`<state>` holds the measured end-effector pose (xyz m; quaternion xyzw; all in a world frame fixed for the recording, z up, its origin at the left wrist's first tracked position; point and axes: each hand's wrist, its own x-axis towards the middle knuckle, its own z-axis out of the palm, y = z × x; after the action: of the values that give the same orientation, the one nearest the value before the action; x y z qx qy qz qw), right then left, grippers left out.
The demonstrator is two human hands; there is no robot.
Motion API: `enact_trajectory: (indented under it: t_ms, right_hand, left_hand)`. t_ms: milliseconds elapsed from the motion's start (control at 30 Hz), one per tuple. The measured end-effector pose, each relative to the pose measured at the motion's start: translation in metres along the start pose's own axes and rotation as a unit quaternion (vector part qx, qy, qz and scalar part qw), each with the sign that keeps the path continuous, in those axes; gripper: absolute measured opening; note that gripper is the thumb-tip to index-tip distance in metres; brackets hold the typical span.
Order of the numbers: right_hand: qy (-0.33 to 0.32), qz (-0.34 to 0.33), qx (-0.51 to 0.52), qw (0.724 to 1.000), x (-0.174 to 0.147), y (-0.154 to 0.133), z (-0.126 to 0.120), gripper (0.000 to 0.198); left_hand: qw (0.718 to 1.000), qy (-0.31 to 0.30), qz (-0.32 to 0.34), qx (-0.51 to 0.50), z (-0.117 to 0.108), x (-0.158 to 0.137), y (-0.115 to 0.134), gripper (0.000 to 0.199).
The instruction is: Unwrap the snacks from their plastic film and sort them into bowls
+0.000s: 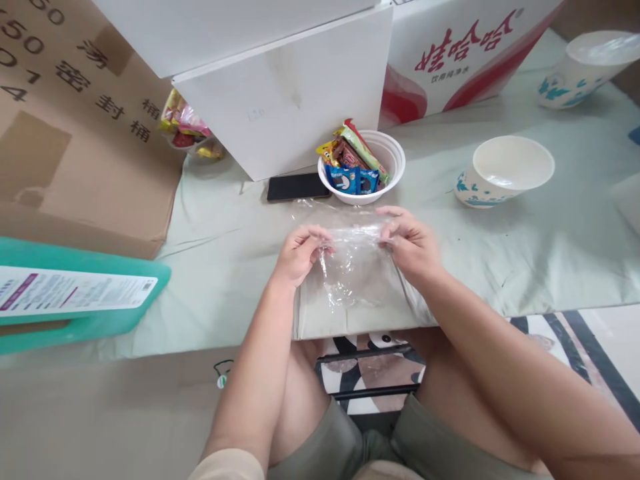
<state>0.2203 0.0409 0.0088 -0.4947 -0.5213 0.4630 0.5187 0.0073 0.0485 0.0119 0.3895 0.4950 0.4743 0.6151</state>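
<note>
A clear plastic bag (345,273) is stretched between my two hands above the front of the cloth-covered table. My left hand (299,255) pinches its left side, fingers closed on the film. On the other side, my right hand (411,243) grips the bag's edge between thumb and fingers. Just beyond the bag stands a white bowl (397,163) with several wrapped snacks (353,160) in it, blue, yellow, brown and green. A black phone (299,187) lies flat to the left of the bowl.
White boxes (300,93) and a red-and-white carton (450,67) line the back. Two paper cups (500,173) stand at right. A brown cardboard box (90,167), a teal container (150,280) and another bowl of snacks (185,127) are at left. The table (210,313) ends near my knees.
</note>
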Motion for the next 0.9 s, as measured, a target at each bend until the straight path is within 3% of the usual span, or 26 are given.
enact_trajectory:
  t_ms: [100, 167, 267, 333, 500, 567, 633, 667, 767, 900]
  right_hand:
    - [0.021, 0.027, 0.012, 0.999, 0.000, 0.001, 0.000, 0.005]
    - [0.032, 0.085, 0.050, 0.995, 0.001, 0.003, 0.001, 0.007]
    - [0.040, 0.159, 0.101, 0.981, 0.002, 0.005, 0.002, 0.021]
    - [0.029, 0.167, 0.090, 0.981, 0.002, 0.006, 0.003, 0.031]
    - [-0.060, 0.164, 0.045, 0.984, -0.003, 0.000, 0.004, 0.073]
    - [-0.074, 0.171, 0.051, 0.981, -0.004, -0.003, 0.005, 0.071]
    - [-0.054, 0.159, 0.077, 0.983, -0.002, -0.005, 0.006, 0.067]
    - [-0.040, 0.148, 0.093, 0.984, 0.000, -0.005, 0.007, 0.066]
    - [-0.022, 0.124, 0.122, 0.984, 0.003, -0.005, 0.007, 0.053]
    - [-0.079, 0.164, 0.057, 0.982, 0.000, -0.005, 0.006, 0.025]
  left_hand:
    - [1.000, -0.004, -0.001, 0.005, -0.004, -0.001, -0.001, 0.009]
    - [0.999, 0.015, 0.024, 0.043, -0.008, -0.002, -0.003, 0.019]
    - [0.982, 0.062, 0.086, 0.158, -0.013, -0.003, -0.009, 0.036]
    - [0.972, 0.074, 0.105, 0.196, -0.014, -0.003, -0.013, 0.040]
    - [0.980, 0.070, 0.138, 0.124, -0.009, -0.005, -0.011, 0.027]
    - [0.992, 0.062, 0.106, 0.035, -0.004, -0.006, -0.005, 0.043]
    - [0.999, 0.036, 0.021, -0.035, 0.001, -0.007, 0.000, 0.073]
    - [0.998, 0.015, -0.036, -0.046, 0.003, -0.006, 0.001, 0.079]
    - [0.984, -0.035, -0.172, -0.013, 0.007, -0.005, 0.002, 0.057]
    - [0.983, -0.031, -0.179, 0.018, 0.008, -0.004, 0.001, 0.034]
